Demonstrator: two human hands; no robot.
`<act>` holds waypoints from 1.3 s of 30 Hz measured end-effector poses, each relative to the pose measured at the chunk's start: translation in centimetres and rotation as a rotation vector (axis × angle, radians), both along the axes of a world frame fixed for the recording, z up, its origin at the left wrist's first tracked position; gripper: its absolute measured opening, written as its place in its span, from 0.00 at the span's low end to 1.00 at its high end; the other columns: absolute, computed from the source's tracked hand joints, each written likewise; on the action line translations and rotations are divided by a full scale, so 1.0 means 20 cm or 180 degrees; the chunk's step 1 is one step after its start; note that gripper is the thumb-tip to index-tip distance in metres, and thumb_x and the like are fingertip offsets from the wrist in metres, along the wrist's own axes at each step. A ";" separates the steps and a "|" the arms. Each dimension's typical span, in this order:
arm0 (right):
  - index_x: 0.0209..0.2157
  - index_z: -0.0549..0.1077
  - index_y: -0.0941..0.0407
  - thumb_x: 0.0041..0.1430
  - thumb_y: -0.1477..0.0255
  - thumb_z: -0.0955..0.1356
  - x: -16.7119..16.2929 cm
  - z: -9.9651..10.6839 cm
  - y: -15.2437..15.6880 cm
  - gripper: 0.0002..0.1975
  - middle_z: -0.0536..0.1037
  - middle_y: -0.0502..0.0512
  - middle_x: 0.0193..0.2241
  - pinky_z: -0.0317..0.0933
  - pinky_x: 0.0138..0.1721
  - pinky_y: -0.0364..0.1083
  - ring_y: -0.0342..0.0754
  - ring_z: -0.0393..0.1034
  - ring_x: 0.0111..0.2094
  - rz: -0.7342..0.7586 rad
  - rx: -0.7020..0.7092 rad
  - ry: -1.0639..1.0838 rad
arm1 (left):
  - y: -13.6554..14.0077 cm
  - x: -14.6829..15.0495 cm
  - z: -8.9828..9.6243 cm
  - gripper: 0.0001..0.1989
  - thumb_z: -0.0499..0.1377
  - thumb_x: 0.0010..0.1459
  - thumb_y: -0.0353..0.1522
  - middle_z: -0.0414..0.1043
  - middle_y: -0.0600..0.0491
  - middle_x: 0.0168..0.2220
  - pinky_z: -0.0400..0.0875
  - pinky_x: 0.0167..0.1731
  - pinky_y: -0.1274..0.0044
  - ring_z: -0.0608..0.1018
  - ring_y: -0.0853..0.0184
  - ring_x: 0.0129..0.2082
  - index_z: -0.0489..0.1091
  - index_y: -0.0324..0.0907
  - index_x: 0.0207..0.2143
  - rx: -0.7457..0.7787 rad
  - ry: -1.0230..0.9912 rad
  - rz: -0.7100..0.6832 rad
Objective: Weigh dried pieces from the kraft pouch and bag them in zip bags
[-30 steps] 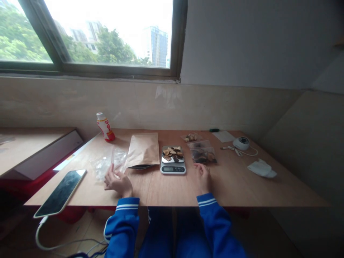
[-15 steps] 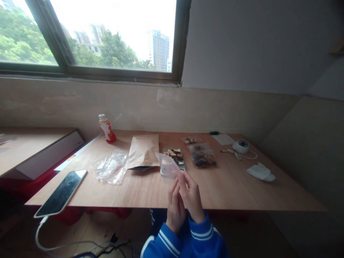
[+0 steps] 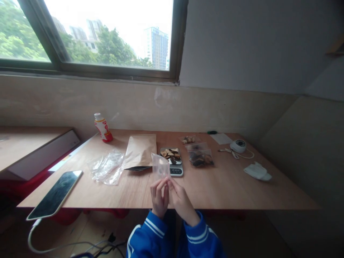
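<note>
In the head view, our left hand [image 3: 159,197] and right hand [image 3: 182,202] both pinched the clear bag [image 3: 160,168] at its lower right, at 7 o'clock from the scale [image 3: 176,170], partly hiding it. We judged that a sudden slip of the thin film could jolt a hand into the scale and scatter the dried slices [image 3: 170,153]. The bag's long axis (as far as we could tell) pointed from our hands towards 11 o'clock.

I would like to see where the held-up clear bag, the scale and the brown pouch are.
Clear bag [image 3: 160,167], head view: the middle of its film.
Scale [image 3: 176,171], head view: its front panel.
Brown pouch [image 3: 141,151], head view: the middle of its upper face.
</note>
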State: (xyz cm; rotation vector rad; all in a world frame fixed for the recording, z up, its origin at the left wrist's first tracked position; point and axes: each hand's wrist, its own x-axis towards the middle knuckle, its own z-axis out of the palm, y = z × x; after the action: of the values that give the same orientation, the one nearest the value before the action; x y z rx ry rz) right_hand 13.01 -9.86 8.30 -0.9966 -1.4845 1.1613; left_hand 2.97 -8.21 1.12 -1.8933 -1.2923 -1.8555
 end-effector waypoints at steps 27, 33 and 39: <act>0.46 0.74 0.53 0.57 0.68 0.65 0.20 -0.18 0.59 0.15 0.70 0.63 0.49 0.58 0.53 0.59 0.58 0.62 0.51 -0.1441 0.1369 -0.2263 | 0.26 -0.23 0.02 0.17 0.43 0.65 0.41 0.73 0.44 0.39 0.62 0.48 0.63 0.74 0.60 0.44 0.64 0.41 0.33 -0.0528 -0.0876 0.1159; 0.39 0.76 0.52 0.56 0.71 0.67 0.17 -0.26 0.64 0.10 0.70 0.61 0.45 0.61 0.48 0.56 0.59 0.63 0.47 -0.1285 0.1469 -0.2736 | 0.28 -0.22 0.00 0.11 0.43 0.65 0.38 0.70 0.38 0.49 0.64 0.51 0.63 0.71 0.59 0.53 0.59 0.42 0.36 -0.0524 -0.1061 0.0745; 0.36 0.75 0.55 0.58 0.73 0.64 0.22 -0.23 0.66 0.08 0.72 0.59 0.41 0.61 0.45 0.52 0.55 0.64 0.42 -0.1212 0.1474 -0.2847 | 0.28 -0.20 0.00 0.06 0.42 0.66 0.34 0.65 0.36 0.55 0.62 0.55 0.63 0.64 0.61 0.60 0.55 0.43 0.38 -0.0472 -0.1207 0.0401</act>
State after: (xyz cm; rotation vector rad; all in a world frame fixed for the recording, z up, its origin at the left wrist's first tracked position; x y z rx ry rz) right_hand 17.49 3.33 3.75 -1.4583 -1.9859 0.0337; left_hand -1.01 -2.67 1.10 -1.5246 -1.6621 -2.1754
